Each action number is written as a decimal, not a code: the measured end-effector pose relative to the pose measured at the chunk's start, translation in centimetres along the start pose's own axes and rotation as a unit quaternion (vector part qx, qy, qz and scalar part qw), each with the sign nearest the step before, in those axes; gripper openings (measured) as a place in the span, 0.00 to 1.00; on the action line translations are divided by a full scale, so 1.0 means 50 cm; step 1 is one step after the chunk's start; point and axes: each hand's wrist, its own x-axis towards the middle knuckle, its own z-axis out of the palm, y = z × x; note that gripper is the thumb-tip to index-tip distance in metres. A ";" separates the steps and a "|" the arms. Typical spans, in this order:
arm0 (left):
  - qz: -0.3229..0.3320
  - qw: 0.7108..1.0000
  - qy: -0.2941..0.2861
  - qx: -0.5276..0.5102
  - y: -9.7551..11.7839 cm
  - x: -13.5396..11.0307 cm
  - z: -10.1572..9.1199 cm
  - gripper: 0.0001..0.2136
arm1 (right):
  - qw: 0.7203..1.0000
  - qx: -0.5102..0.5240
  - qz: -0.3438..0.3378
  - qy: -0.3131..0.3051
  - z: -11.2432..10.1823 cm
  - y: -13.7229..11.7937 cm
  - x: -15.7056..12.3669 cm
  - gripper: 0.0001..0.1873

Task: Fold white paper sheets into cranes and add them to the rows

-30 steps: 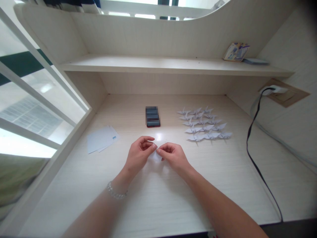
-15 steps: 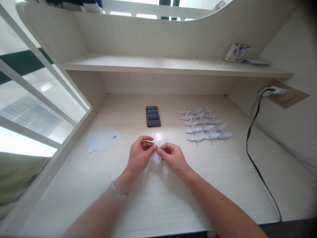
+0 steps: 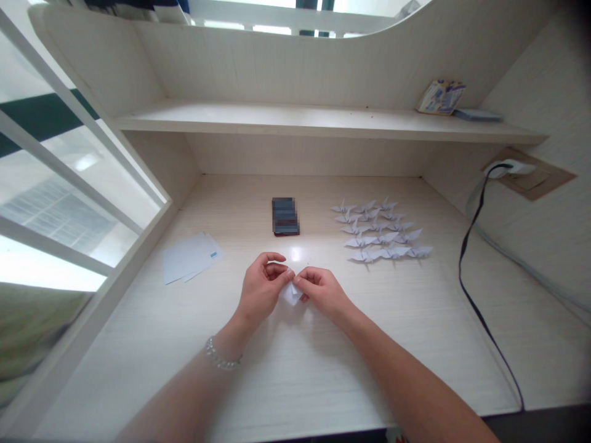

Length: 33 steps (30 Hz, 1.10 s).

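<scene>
Between my two hands is a small folded piece of white paper (image 3: 290, 295), partly covered by the fingers. My left hand (image 3: 264, 284) pinches its upper left edge between thumb and fingers. From the other side my right hand (image 3: 323, 289) grips the paper, thumb and forefinger close to the left thumb. Beyond the right hand, several white paper cranes (image 3: 381, 240) stand in rows. Flat white sheets of paper (image 3: 187, 258) lie to the left, one with a small blue mark.
A dark phone-like object (image 3: 285, 216), its face blurred out, lies behind my hands. On the right a black cable (image 3: 466, 289) runs from a wall socket (image 3: 538, 178) down across the desk (image 3: 295, 381). Above is a shelf (image 3: 277, 117) holding a small printed packet (image 3: 441, 97).
More of the folded paper shows below my fingertips now, and it looks tilted up towards me. Both hands stay almost in the same place, still pinching it.
</scene>
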 end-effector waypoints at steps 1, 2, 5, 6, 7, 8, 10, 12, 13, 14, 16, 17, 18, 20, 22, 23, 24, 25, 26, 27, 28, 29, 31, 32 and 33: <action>-0.001 1.000 -0.003 -0.001 0.000 0.000 0.000 0.15 | 1.000 -0.010 -0.010 0.003 -0.002 -0.001 0.000 0.13; -0.003 1.000 -0.007 -0.003 0.000 0.000 0.000 0.14 | 0.999 -0.023 -0.022 0.010 -0.003 -0.002 -0.001 0.12; -0.014 1.000 -0.025 -0.002 0.003 0.001 -0.003 0.14 | 0.996 -0.071 -0.048 0.030 -0.003 -0.007 -0.005 0.12; -0.016 0.999 -0.032 0.000 0.004 0.001 -0.004 0.14 | 0.994 -0.088 -0.053 0.034 -0.003 -0.009 -0.007 0.12; -0.015 0.999 -0.036 0.004 0.004 0.002 -0.005 0.14 | 0.992 -0.105 -0.058 0.038 -0.002 -0.010 -0.009 0.12; -0.011 0.999 -0.036 0.007 0.005 0.002 -0.006 0.14 | 0.990 -0.120 -0.062 0.041 -0.002 -0.012 -0.011 0.11; 0.006 1.000 -0.023 0.014 0.005 0.003 -0.007 0.13 | 0.988 -0.135 -0.066 0.039 -0.002 -0.014 -0.014 0.11; 0.023 1.000 -0.005 0.017 0.004 0.003 -0.006 0.13 | 0.988 -0.139 -0.061 0.026 -0.002 -0.016 -0.015 0.11; 0.026 1.000 0.000 0.014 0.004 0.002 -0.005 0.13 | 0.988 -0.141 -0.059 0.023 -0.001 -0.016 -0.015 0.12; 0.027 1.000 0.004 0.010 0.004 0.002 -0.003 0.13 | 0.988 -0.144 -0.058 0.025 -0.001 -0.016 -0.014 0.12; 0.026 1.000 0.009 0.000 0.005 0.003 -0.002 0.14 | 0.987 -0.145 -0.059 0.038 0.000 -0.017 -0.014 0.11; 0.026 1.000 0.014 -0.003 0.006 0.003 -0.001 0.14 | 0.988 -0.139 -0.057 0.042 0.001 -0.017 -0.014 0.11; 0.026 0.999 0.021 -0.005 0.007 0.003 0.000 0.15 | 0.989 -0.131 -0.052 0.038 0.002 -0.018 -0.014 0.11; 0.027 0.999 0.034 -0.009 0.009 0.004 0.000 0.15 | 0.992 -0.118 -0.038 0.024 0.003 -0.019 -0.015 0.11; 0.028 0.999 0.041 -0.015 0.010 0.004 0.000 0.16 | 0.992 -0.120 -0.037 0.024 0.003 -0.019 -0.016 0.10; 0.029 0.999 0.041 -0.018 0.011 0.004 -0.001 0.16 | 0.991 -0.121 -0.040 0.032 0.004 -0.018 -0.016 0.10; 0.030 0.998 0.041 -0.020 0.011 0.004 -0.001 0.16 | 0.991 -0.118 -0.043 0.038 0.004 -0.018 -0.016 0.10; 0.032 0.998 0.043 -0.020 0.011 0.004 -0.001 0.16 | 0.992 -0.113 -0.044 0.038 0.003 -0.017 -0.016 0.11; 0.032 0.998 0.046 -0.020 0.011 0.005 -0.002 0.16 | 0.992 -0.110 -0.044 0.032 0.003 -0.017 -0.016 0.11; 0.031 0.998 0.051 -0.018 0.011 0.005 -0.002 0.16 | 0.993 -0.110 -0.045 0.025 0.003 -0.017 -0.016 0.11; 0.030 0.998 0.056 -0.018 0.011 0.006 -0.003 0.16 | 0.992 -0.117 -0.048 0.022 0.002 -0.017 -0.017 0.11; 0.029 0.998 0.060 -0.019 0.011 0.006 -0.003 0.17 | 0.990 -0.127 -0.054 0.024 0.002 -0.017 -0.017 0.11; 0.026 0.997 0.063 -0.022 0.011 0.007 -0.004 0.17 | 0.987 -0.138 -0.066 0.038 0.001 -0.018 -0.017 0.10; 0.025 0.997 0.063 -0.024 0.011 0.008 -0.005 0.17 | 0.988 -0.135 -0.068 0.039 0.001 -0.018 -0.017 0.10; 0.025 0.997 0.064 -0.024 0.011 0.008 -0.006 0.17 | 0.989 -0.129 -0.065 0.032 0.000 -0.019 -0.016 0.10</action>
